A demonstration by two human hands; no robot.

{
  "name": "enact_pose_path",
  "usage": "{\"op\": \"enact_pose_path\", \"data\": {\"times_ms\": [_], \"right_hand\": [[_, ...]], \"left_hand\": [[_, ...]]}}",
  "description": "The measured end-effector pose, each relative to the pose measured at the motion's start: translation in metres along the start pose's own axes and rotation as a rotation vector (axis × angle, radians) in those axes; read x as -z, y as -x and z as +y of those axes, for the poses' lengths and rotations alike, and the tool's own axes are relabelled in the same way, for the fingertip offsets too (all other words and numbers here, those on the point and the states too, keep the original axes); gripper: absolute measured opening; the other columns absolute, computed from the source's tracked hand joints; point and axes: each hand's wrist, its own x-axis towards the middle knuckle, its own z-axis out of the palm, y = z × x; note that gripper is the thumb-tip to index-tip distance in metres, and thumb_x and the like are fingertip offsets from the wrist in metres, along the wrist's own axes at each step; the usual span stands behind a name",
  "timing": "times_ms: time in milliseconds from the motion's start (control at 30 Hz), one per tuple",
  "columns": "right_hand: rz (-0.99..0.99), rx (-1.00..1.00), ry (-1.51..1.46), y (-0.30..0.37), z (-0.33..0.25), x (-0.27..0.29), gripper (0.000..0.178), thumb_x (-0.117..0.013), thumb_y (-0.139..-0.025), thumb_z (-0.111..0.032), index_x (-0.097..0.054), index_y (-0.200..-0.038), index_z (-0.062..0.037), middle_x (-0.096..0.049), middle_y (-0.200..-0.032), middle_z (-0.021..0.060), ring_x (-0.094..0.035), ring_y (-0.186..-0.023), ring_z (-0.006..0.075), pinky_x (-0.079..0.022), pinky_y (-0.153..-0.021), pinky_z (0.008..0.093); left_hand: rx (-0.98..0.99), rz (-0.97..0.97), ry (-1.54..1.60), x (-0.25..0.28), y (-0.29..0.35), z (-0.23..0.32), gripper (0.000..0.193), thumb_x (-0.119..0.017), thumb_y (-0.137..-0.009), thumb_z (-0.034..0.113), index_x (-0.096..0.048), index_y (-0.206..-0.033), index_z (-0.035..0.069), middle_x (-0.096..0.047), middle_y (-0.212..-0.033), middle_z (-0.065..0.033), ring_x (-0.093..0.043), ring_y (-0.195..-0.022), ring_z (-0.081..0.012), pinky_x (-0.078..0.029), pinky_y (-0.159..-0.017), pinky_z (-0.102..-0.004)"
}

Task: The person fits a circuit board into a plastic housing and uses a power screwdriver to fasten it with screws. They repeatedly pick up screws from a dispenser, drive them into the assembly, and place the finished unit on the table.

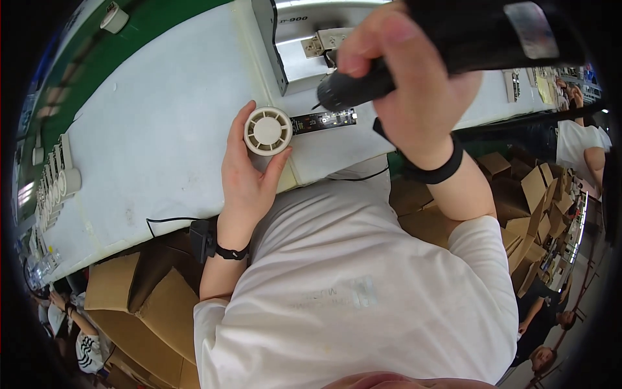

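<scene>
My left hand (247, 181) is closed around a white round plastic part (267, 131) with slots around its rim, thumb and fingers at opposite sides. From its right side a narrow black circuit board (325, 121) stretches over the white table, small components on its face. My right hand (418, 91) grips a black electric screwdriver (356, 87). Its thin bit points down and left, over the upper edge of the circuit board. Whether the bit touches anything, I cannot tell.
A silver metal machine (304, 52) stands just beyond the board. Rows of white parts (55, 185) line the table's left end. A white cup-shaped piece (115, 19) lies on the green strip. Cardboard boxes (139, 305) are at both sides below; other people (551, 311) are farther off.
</scene>
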Motion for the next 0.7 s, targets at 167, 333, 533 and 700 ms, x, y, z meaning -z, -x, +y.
{"op": "enact_pose_path", "data": {"times_ms": [167, 333, 533, 700], "right_hand": [[-0.646, 0.893, -0.095, -0.045, 0.059, 0.022, 0.040, -0.067, -0.087, 0.005, -0.045, -0.121, 0.0033, -0.062, -0.075, 0.0052, -0.060, -0.063, 0.0113, -0.048, -0.058, 0.0256], [-0.152, -0.006, 0.044, -0.001, 0.025, 0.006, 0.027, -0.071, -0.082, 0.005, -0.055, -0.104, 0.0026, -0.063, -0.074, 0.0034, -0.061, -0.063, 0.0101, -0.050, -0.058, 0.0250], [-0.203, 0.188, 0.148, -0.006, 0.042, 0.007, 0.013, -0.076, -0.076, -0.001, -0.063, -0.076, -0.0025, -0.064, -0.065, -0.0003, -0.058, -0.057, 0.0068, -0.046, -0.050, 0.0240], [-0.627, 1.050, 0.184, -0.042, 0.081, 0.025, 0.024, -0.073, -0.082, 0.004, -0.059, -0.101, 0.0061, -0.064, -0.079, 0.0045, -0.063, -0.068, 0.0121, -0.053, -0.065, 0.0261]], "left_hand": [[-0.002, -0.009, 0.005, 0.002, 0.001, 0.000, 0.072, -0.076, -0.084, 0.007, -0.038, -0.144, -0.002, -0.054, -0.135, -0.0207, -0.060, -0.118, -0.0320, -0.049, -0.099, -0.0382], [0.002, 0.009, 0.034, 0.000, 0.002, -0.001, 0.072, -0.076, -0.084, 0.007, -0.038, -0.144, -0.002, -0.056, -0.133, -0.0206, -0.061, -0.117, -0.0325, -0.049, -0.098, -0.0382], [-0.013, 0.015, 0.016, 0.000, 0.001, -0.003, 0.071, -0.076, -0.084, 0.007, -0.039, -0.144, -0.001, -0.057, -0.131, -0.0204, -0.061, -0.116, -0.0327, -0.049, -0.097, -0.0384], [0.006, 0.012, -0.014, 0.001, 0.002, 0.000, 0.070, -0.076, -0.084, 0.008, -0.039, -0.144, -0.001, -0.057, -0.130, -0.0204, -0.062, -0.115, -0.0329, -0.049, -0.097, -0.0386]]}}
